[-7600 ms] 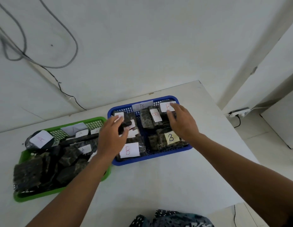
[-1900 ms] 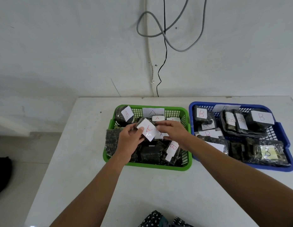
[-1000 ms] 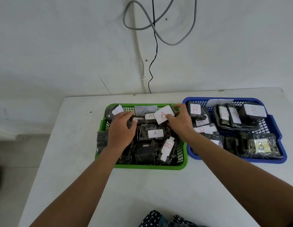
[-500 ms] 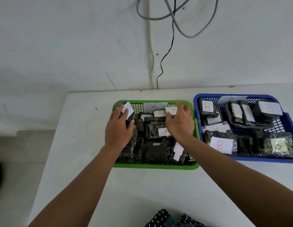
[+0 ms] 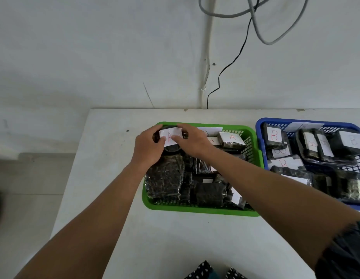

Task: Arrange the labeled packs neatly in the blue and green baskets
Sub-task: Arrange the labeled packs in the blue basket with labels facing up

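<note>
at green basket (image 5: 199,209) corner, hands seemingly grip pack (image 5: 171,138)

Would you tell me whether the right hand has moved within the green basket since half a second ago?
Yes. The right hand has shifted leftward along the green plastic basket, from its back-right area to the back-left corner, meeting the left hand.

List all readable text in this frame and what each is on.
"A" in red: white label on the pack both hands hold, green basket.
"A" in red: label on the pack at that basket's far right.
"A", faint: paper label beside it.
"B" in red: label on the pack at the blue basket far left.
"B" in red: label nearer in the same basket.
Other blue-basket labels: too blurred to read.
</note>
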A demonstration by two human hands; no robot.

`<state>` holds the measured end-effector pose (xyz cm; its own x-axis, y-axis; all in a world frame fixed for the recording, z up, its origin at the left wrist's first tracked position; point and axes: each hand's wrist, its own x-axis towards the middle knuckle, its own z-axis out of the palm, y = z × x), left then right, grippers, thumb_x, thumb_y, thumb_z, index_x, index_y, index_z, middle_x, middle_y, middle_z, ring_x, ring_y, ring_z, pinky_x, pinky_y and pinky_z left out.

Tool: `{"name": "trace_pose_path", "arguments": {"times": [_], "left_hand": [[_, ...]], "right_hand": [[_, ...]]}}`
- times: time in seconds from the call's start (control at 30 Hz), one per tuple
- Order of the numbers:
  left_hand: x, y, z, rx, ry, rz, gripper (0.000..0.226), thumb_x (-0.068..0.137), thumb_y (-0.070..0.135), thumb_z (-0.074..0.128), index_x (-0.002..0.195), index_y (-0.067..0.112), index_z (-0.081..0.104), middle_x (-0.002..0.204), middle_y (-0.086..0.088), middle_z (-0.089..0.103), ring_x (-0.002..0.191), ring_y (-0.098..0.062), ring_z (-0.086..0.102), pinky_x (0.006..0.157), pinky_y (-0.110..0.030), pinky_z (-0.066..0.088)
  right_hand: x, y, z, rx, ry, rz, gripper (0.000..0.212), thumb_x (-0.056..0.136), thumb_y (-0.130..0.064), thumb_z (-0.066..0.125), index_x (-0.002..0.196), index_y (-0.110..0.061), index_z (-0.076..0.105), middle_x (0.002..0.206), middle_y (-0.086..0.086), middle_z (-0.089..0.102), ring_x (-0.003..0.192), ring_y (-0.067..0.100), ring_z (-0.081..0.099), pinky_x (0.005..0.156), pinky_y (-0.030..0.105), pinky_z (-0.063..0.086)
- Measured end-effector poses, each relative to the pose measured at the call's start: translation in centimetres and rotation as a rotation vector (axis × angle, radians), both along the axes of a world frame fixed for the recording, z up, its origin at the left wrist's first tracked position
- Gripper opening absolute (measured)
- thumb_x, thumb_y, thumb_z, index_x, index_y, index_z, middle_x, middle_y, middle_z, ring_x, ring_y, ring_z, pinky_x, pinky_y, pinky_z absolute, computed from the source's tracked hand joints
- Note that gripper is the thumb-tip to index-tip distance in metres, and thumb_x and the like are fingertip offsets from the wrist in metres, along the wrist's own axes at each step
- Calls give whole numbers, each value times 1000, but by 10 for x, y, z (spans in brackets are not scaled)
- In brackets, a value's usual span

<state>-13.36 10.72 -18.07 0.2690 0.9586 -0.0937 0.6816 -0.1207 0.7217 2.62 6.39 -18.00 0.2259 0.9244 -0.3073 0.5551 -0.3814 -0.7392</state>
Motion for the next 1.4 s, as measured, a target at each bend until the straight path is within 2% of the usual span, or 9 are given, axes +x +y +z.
{"name": "trace_pose_path", "arguments": {"times": [0.13,0.33,0.47,0.63,0.8,0.93,1.03,1.2,1.4], "left_hand": [[-7,5,-5,31,16,-60,44,94,21,62,138,22,58,131,-1,65,117,-17,60,97,-21,43],[-26,-12,-24,18,-52,78,56,94,41,62,144,19,50,146,-1,53,132,-16,49,109,-34,42],[-37,-34,-31,-47,-106,142,52,98,39,55,145,17,48,144,-2,55,129,-13,53,98,-18,40],[-40,-62,-20,46,-93,149,44,101,31,51,142,15,52,127,10,62,112,10,55,77,11,28],[-42,-82,-10,79,-90,146,34,102,31,48,131,20,62,112,10,68,96,-3,60,72,7,34],[-44,-92,-1,104,-69,265,34,96,42,57,120,20,68,115,4,70,101,-10,63,82,-13,47],[-46,-96,14,98,26,392,48,86,65,56,99,23,74,99,6,70,86,-10,64,65,-15,42],[-36,-94,50,-548,-224,455,81,73,85,53,87,8,73,75,-5,76,71,-22,75,67,-37,63],[-22,-96,61,-861,-810,435,35,93,26,68,116,1,65,100,-17,76,91,-26,75,73,-37,62]], "right_hand": [[6,9,-8,-60,139,-89,54,91,-37,70,140,-24,51,135,4,59,121,23,56,102,40,49],[10,-7,-10,-143,-173,71,45,91,-47,64,123,-16,65,118,4,68,108,25,62,91,39,53],[5,-42,-7,68,-349,115,36,93,-45,60,118,-20,68,114,1,71,104,22,64,87,37,54],[-11,-73,-6,261,-247,238,31,96,-39,58,114,-18,73,117,-2,69,111,16,58,100,40,49],[-16,-84,-2,217,-232,264,38,91,-44,67,120,-20,71,143,-3,51,135,20,39,113,46,29],[-21,-93,10,210,-46,154,30,85,-37,77,109,-20,70,112,-4,67,106,13,59,96,40,51],[-20,-102,19,204,232,41,21,84,-27,79,102,-22,69,96,-8,72,89,6,68,83,32,59],[-13,-114,38,491,106,54,22,82,-27,81,100,-27,68,93,-17,71,88,0,67,74,15,55],[-8,-133,37,748,-125,332,30,82,-31,78,107,-14,73,113,-1,71,104,13,67,84,36,58]]}}
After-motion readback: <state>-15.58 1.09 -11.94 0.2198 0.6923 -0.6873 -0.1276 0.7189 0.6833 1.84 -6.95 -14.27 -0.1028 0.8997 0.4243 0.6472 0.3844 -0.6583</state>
